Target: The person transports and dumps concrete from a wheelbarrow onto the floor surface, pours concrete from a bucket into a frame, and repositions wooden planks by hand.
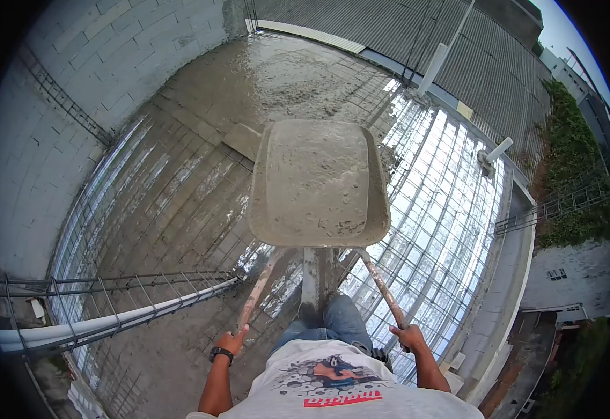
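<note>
A wheelbarrow [319,183] stands in front of me, its tray smeared with wet grey concrete. My left hand [231,341] is wrapped round the end of the left handle [256,290]. On the other side, my right hand [408,338] grips the end of the right handle [383,283]. Both arms reach down and forward at about waist height. A narrow plank [310,276] runs between my legs toward the barrow. The wheel is hidden under the tray.
Wire mesh [444,202] covers the slab on the right. Wet concrete [298,77] lies ahead. A block wall [81,91] rises at left, near a rebar cage with white pipes [130,315]. A white pipe [432,68] stands upright at the far edge. The slab's edge [511,279] drops off at right.
</note>
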`<act>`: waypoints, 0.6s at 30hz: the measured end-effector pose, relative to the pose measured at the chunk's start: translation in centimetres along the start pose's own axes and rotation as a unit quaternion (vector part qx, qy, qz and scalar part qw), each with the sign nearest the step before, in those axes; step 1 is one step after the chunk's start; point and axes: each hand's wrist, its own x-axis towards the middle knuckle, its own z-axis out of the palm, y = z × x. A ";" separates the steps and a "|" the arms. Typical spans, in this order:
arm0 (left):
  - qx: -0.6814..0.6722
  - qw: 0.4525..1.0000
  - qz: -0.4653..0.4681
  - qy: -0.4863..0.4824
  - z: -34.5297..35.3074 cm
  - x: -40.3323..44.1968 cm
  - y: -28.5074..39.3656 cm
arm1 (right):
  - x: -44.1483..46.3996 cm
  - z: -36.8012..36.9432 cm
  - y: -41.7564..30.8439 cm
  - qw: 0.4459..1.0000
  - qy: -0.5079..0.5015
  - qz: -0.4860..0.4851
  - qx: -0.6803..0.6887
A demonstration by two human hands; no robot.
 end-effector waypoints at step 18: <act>-0.292 0.858 0.366 0.211 -37.6 -10.7 46.9 | -7.0 -37.5 -45.1 0.894 0.162 -0.352 0.226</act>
